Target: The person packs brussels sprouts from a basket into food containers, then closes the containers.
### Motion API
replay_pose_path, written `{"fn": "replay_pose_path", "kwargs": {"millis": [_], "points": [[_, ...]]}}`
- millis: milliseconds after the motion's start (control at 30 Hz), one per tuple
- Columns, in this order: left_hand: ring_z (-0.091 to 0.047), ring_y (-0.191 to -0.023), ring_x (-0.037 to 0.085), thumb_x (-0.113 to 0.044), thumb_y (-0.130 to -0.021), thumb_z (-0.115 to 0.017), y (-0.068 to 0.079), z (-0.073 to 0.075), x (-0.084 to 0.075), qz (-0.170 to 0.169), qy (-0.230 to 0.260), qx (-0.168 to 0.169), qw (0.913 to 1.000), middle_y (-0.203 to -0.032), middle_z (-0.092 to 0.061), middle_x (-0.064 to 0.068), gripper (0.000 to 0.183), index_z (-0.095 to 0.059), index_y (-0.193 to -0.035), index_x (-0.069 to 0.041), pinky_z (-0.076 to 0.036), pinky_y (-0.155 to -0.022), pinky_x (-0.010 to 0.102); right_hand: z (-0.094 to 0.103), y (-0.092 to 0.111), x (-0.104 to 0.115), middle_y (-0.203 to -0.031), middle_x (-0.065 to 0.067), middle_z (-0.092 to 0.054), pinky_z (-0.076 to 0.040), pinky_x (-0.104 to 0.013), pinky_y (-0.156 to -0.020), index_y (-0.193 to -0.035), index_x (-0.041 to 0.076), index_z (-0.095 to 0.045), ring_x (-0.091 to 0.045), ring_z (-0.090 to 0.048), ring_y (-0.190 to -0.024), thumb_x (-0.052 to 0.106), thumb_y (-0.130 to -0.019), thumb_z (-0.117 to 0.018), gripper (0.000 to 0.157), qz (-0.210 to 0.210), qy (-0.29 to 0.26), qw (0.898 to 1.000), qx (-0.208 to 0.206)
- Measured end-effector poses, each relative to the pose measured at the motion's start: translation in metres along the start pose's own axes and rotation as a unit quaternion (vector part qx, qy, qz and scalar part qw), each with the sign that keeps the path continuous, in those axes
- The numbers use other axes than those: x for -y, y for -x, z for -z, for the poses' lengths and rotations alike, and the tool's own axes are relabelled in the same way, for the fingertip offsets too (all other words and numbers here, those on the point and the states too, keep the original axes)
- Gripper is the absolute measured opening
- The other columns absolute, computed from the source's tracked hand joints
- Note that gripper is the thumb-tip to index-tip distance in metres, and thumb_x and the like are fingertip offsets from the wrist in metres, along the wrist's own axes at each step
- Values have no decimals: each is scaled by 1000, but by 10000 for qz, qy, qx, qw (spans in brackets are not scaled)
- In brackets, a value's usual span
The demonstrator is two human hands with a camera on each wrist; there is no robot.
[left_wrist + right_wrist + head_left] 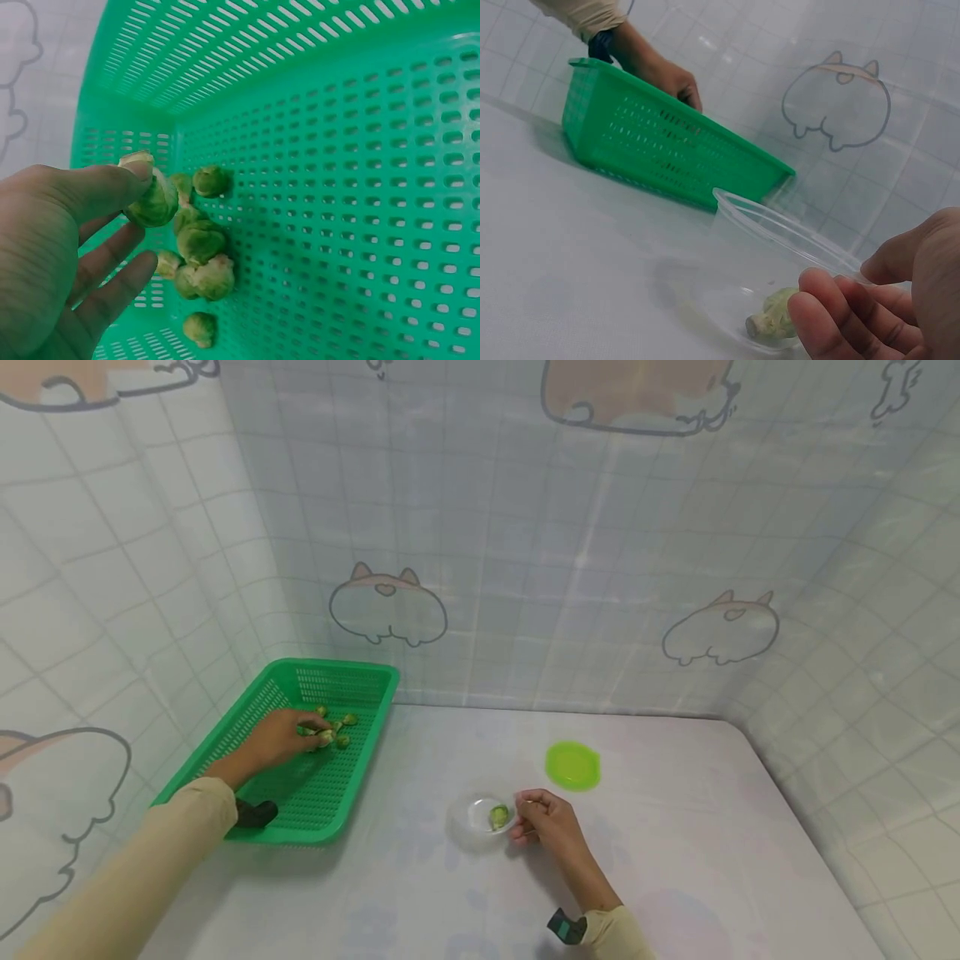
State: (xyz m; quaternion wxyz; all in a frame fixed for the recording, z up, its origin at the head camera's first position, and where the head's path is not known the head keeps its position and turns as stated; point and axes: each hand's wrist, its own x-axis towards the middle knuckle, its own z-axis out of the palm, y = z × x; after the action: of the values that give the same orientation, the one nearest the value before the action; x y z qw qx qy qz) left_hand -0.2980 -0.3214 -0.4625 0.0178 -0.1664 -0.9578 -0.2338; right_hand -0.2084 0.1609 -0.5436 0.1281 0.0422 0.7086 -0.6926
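My left hand (279, 742) is inside the green plastic basket (318, 802) at the left. Between thumb and fingers it pinches a Brussels sprout (156, 204), held above several loose Brussels sprouts (201, 241) that lie at one end of the basket. At the middle of the table stands a small clear plastic tub (467, 817). A single sprout (774, 315) lies at the bottom of the tub. My right hand (550, 821) holds the tub's right side, thumb at the rim and the other fingers curled against the outer wall.
A round lime-green lid (573, 766) lies flat on the table behind my right hand. Walls draped in a tile-pattern sheet with cartoon animals (387, 606) rise at the back and both sides. The basket stands close to the left wall.
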Motion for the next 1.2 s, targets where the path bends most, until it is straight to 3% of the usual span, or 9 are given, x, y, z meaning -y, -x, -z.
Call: {"fn": "replay_pose_path", "kwargs": {"millis": [400,500,633,867,1033,1200], "points": [[-68,-105,34,-28,-96,-72,0,11,-19,-56,441,-139,9989,-118,-72,13,26,-75,-119,-14,-59,-78,46,0,0,-1,-82,-6,-68,-62,-32,-66,-124,-5,-59,-18,-70,-67,25,-99,-64,39,6,-21,10000,-3],[-68,-107,35,-31,-96,-71,-1,12,-24,-108,468,-177,9987,-117,-73,11,29,-74,-119,-14,-59,-81,47,1,0,-1,-82,-6,-68,-62,-32,-66,-125,-5,-59,-18,-70,-67,24,-99,-64,39,32,-16,10000,6],[-68,-108,33,-33,-96,-72,-3,11,-31,-192,511,-228,9982,-117,-73,8,30,-75,-119,-15,-59,-84,46,1,1,0,-82,-6,-68,-62,-32,-66,-124,-5,-59,-18,-71,-67,24,-99,-64,39,64,-26,10000,21],[-71,-103,26,-31,-95,-73,-6,7,-45,-132,889,-103,9959,-119,-72,3,27,-74,-120,-20,-61,-71,31,1,1,0,-81,-6,-69,-61,-32,-66,-124,-5,-60,-18,-71,-67,24,-99,-63,38,75,30,10000,-4],[-72,-96,18,-32,-94,-74,-8,5,-58,-282,864,-153,9957,-117,-73,0,25,-75,-118,-22,-59,-77,31,0,1,0,-82,-6,-69,-61,-32,-66,-123,-4,-60,-18,-71,-67,23,-99,-63,37,66,31,10000,-8],[-71,-101,22,-30,-94,-74,-8,2,-69,-357,1159,-132,9925,-117,-73,2,26,-75,-117,-20,-60,-77,30,0,2,0,-82,-6,-68,-62,-31,-66,-123,-4,-60,-17,-71,-67,24,-99,-63,37,83,29,10000,19]]}}
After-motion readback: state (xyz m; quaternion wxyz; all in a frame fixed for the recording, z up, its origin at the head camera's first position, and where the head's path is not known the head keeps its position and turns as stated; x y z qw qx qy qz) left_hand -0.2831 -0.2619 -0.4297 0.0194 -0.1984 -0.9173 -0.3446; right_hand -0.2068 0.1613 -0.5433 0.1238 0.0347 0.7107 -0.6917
